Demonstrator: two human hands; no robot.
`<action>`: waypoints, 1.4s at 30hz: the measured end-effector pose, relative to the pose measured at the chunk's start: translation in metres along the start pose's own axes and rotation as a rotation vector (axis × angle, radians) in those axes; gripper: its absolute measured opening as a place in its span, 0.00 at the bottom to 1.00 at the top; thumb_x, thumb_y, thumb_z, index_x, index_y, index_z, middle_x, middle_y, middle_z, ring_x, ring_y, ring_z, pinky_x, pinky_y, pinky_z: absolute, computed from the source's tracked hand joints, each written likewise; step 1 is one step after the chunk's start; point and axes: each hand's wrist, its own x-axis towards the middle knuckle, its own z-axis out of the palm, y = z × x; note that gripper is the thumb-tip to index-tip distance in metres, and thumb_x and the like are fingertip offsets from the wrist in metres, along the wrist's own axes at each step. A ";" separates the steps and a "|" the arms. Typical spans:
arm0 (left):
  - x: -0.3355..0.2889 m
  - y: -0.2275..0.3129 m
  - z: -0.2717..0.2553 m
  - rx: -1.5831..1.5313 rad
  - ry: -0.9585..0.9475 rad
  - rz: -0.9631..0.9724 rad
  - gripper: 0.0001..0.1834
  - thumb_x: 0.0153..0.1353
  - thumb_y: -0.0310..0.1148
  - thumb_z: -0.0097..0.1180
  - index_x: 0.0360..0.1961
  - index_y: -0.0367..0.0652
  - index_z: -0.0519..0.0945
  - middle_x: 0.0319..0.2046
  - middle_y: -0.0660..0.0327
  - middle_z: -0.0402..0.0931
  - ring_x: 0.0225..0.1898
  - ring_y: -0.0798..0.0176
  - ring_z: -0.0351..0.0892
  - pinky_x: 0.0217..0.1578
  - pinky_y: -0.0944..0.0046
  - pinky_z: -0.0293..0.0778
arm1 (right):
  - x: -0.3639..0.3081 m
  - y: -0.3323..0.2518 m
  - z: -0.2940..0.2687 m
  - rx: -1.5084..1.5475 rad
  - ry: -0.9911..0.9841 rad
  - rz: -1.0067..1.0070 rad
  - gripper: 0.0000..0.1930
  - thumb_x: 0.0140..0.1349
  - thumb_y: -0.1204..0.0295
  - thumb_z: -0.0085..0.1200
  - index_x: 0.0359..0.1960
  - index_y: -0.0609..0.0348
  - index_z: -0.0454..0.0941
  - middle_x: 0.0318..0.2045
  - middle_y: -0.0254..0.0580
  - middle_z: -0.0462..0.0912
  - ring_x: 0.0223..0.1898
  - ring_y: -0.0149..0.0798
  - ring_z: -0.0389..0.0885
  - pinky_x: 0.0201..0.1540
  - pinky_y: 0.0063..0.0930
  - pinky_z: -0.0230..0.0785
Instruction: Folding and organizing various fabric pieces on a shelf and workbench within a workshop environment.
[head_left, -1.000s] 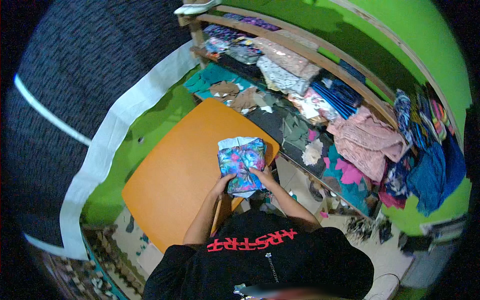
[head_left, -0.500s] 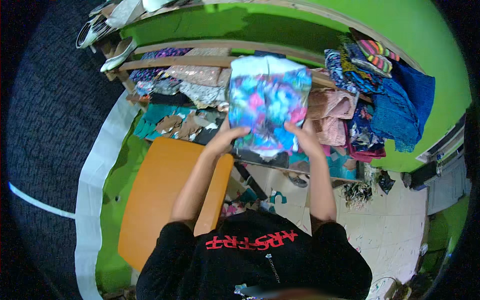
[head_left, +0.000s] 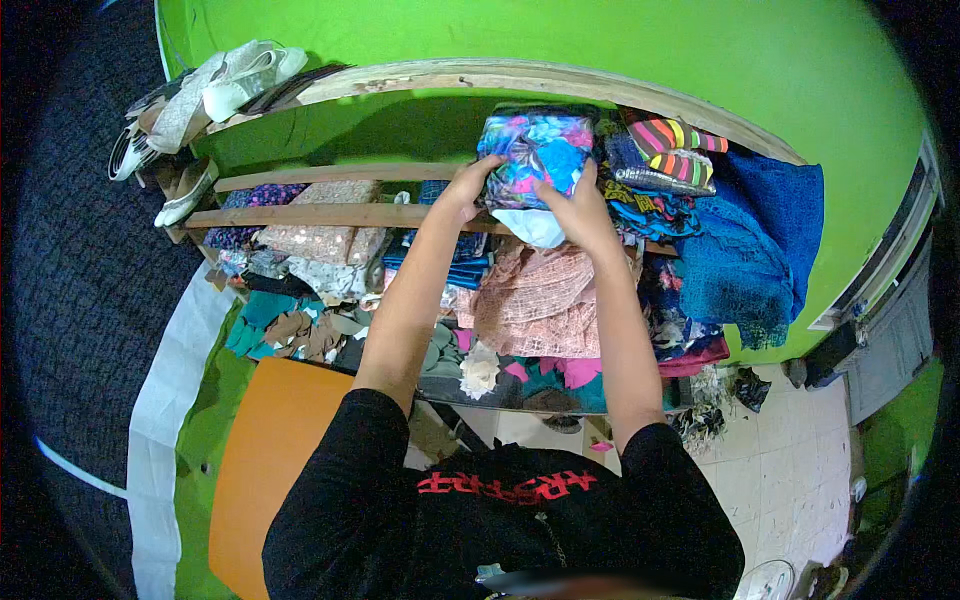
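Note:
A folded, blue, pink and purple patterned fabric (head_left: 530, 140) is held out in front of me, over the wooden rack's upper level. My left hand (head_left: 470, 190) grips its left edge, and my right hand (head_left: 580, 205) clasps the near right corner with the thumb on top. White material (head_left: 530, 228) hangs from the fabric's near edge. To its right lie striped folded cloths (head_left: 675, 145) on a pile. Below my hands rests folded pink lacy fabric (head_left: 535, 300). Whether the held fabric touches the rack I cannot tell.
Wooden rack rails (head_left: 320, 215) run across, with sequined pink fabric (head_left: 320, 230) on the left. White shoes (head_left: 190, 195) stand at the rack's left end. Blue cloth (head_left: 745, 250) drapes over the right side. An orange table (head_left: 275, 450) is near left.
Both hands have moved forward and up with the patterned fabric, from in front of the rack to its upper level. The pink lacy fabric below is now more visible.

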 end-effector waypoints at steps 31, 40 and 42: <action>-0.005 -0.027 0.057 1.830 0.302 0.693 0.24 0.54 0.52 0.38 0.52 0.60 0.66 0.57 0.57 0.54 0.61 0.50 0.45 0.54 0.37 0.40 | -0.059 0.027 0.014 -0.017 0.085 -0.315 0.17 0.44 0.72 0.54 0.38 0.62 0.69 0.40 0.49 0.67 0.43 0.49 0.68 0.45 0.35 0.62; -0.096 -0.012 -0.020 0.928 0.082 0.839 0.20 0.57 0.42 0.44 0.48 0.45 0.70 0.52 0.49 0.62 0.55 0.49 0.59 0.52 0.56 0.57 | -0.081 0.003 0.097 0.278 -0.026 -0.570 0.06 0.45 0.79 0.50 0.27 0.65 0.70 0.32 0.44 0.69 0.36 0.39 0.68 0.35 0.26 0.63; -0.146 -0.040 -0.053 0.709 0.274 0.638 0.17 0.59 0.37 0.42 0.44 0.37 0.71 0.44 0.51 0.70 0.47 0.58 0.68 0.45 0.66 0.64 | -0.102 -0.001 0.127 0.489 -0.341 -0.466 0.05 0.45 0.75 0.53 0.23 0.60 0.71 0.28 0.45 0.70 0.32 0.45 0.69 0.36 0.33 0.63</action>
